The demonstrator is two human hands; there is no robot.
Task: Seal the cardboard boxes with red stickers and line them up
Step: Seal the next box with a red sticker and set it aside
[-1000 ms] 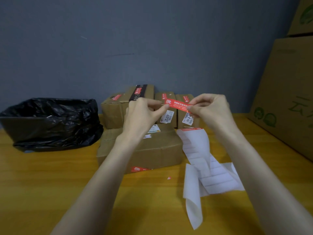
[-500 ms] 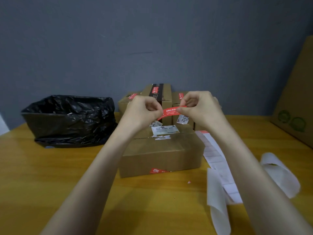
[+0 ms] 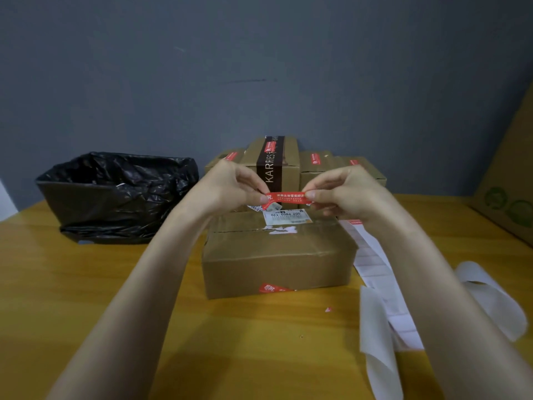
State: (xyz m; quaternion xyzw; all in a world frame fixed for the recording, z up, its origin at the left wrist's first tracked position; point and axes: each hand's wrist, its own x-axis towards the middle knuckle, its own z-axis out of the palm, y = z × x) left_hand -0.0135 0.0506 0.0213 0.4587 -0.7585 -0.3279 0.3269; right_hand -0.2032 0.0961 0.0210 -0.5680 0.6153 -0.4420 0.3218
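Head view, red sticker (image 3: 287,196) pinched between hands (image 3: 230,183) (image 3: 347,192)

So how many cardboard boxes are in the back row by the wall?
4. From the left: a low box partly behind the left hand, the tall box with black tape, a third box, and a fourth box behind the right hand. Others may be hidden.

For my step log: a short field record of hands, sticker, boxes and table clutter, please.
left hand: pinches the sticker's left end
right hand: pinches the sticker's right end
red sticker: stretched between both hands above the front box, not stuck yet
front box: white label on top, no red sticker across its top seam
back boxes: rowed at the wall, red stickers on top
backing paper: right of the front box
black bag: left side
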